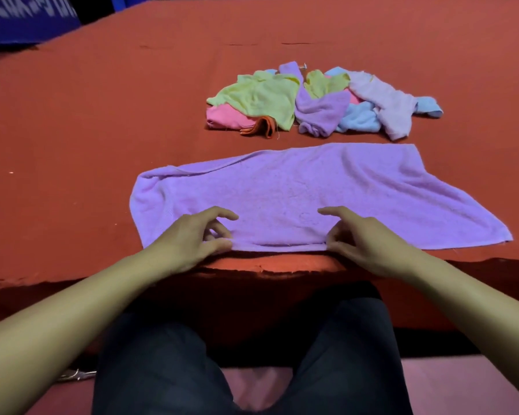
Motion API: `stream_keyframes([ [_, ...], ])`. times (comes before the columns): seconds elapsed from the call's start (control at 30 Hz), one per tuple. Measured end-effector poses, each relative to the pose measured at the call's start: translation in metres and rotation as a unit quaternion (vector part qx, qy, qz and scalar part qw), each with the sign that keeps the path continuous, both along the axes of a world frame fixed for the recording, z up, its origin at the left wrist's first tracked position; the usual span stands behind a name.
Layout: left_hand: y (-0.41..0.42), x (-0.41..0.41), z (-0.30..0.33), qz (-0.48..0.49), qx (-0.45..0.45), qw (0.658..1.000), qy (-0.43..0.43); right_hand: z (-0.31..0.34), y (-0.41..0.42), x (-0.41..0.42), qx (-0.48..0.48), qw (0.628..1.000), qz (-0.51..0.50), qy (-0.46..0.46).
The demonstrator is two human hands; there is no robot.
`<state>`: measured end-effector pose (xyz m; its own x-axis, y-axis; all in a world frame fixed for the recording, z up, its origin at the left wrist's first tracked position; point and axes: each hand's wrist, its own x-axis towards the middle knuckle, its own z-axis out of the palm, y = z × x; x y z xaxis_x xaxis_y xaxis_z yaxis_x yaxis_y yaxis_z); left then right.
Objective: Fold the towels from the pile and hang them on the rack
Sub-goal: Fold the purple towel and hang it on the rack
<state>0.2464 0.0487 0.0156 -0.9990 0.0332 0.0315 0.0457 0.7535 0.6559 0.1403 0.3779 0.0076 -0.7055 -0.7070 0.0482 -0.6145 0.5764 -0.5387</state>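
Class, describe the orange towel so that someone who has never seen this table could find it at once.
Start at the red table and find the pile of crumpled towels beyond the flat purple towel. Go to the pile's near left edge, where the orange towel pokes out under a yellow-green towel, beside a pink towel. It is the only orange one.

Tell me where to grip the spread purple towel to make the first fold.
Probably by its near long edge, from the person's side. The purple towel lies flat and lengthwise across the red table, that edge at the table's front. The left hand and right hand already pinch it there; wider apart, towards the near corners, should lift it more evenly towards the pile.
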Motion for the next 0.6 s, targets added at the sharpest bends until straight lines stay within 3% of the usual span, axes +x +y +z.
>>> stream_keyframes([
  [0.1,0.002,0.018,0.008,-0.012,0.031,0.999,-0.04,0.015,0.009,0.005,0.028,0.995,0.041,-0.084],
  [0.2,-0.004,0.026,0.01,-0.007,0.059,0.996,-0.065,0.021,0.005,0.003,0.037,0.995,0.045,-0.086],
  [0.37,-0.058,-0.011,0.004,0.174,0.091,0.976,0.091,0.028,-0.048,-0.023,-0.064,0.996,0.014,-0.062],
  [0.43,-0.089,-0.033,0.0,0.207,0.042,0.97,0.12,0.028,-0.084,-0.039,-0.087,0.995,0.007,-0.053],
  [0.53,-0.131,-0.064,-0.006,0.22,-0.066,0.969,0.088,0.021,-0.142,-0.064,-0.101,0.994,0.012,-0.03],
  [0.6,-0.148,-0.081,-0.01,0.215,-0.085,0.97,0.07,0.013,-0.177,-0.081,-0.104,0.994,0.021,-0.023],
])
